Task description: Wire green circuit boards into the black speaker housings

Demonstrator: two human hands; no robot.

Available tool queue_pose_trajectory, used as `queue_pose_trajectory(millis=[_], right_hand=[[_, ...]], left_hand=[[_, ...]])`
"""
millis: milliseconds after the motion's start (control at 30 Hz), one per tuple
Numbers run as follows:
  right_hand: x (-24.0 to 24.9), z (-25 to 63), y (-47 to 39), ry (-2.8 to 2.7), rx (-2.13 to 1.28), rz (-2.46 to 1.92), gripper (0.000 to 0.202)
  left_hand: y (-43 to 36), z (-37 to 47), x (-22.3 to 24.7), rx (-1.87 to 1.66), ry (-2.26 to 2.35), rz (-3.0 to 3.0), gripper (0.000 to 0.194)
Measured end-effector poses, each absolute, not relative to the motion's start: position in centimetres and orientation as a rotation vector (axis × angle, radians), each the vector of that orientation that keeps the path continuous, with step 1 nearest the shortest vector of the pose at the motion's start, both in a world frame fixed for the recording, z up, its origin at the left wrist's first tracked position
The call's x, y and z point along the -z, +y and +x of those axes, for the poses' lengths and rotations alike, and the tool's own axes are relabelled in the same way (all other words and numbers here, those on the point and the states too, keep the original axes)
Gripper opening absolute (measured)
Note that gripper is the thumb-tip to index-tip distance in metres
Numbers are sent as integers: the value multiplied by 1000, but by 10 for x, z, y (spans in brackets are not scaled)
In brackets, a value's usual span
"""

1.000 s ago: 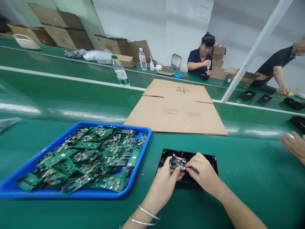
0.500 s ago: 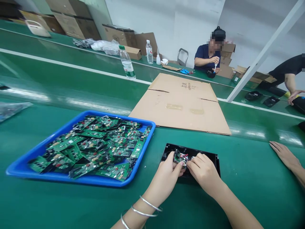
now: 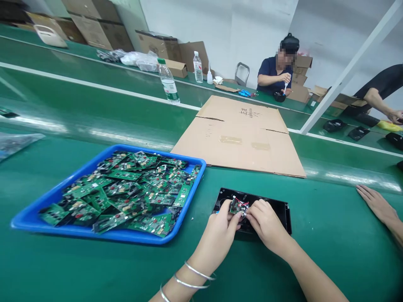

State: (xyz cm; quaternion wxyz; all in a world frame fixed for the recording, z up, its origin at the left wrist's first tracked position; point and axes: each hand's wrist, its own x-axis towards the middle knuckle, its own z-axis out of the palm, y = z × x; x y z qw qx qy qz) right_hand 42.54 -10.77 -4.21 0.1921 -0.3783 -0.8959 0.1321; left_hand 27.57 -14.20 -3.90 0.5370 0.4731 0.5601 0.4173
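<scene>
The tray [image 3: 103, 237] is shiny, smooth blue plastic, and the boards [image 3: 126, 188] in it look hard and bumpy, with glossy green faces. The case [image 3: 270, 205] is slick black plastic. The flat cardboard [image 3: 220, 126] is dull brown paper stuff with shiny tape [image 3: 231, 139]. The bangles [image 3: 192, 285] look like bright, smooth metal
</scene>
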Motion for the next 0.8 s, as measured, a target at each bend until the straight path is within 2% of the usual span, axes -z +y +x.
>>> queue_pose_trajectory(millis=[400,800], right_hand=[[41,423,-111,-2665,84,-958,28],[52,421,-107,-2548,-79,-1139,14]], left_hand=[[-141,275,38,-928,1372,1227,15],[-145,277,36,-1033,1427,1229,17]])
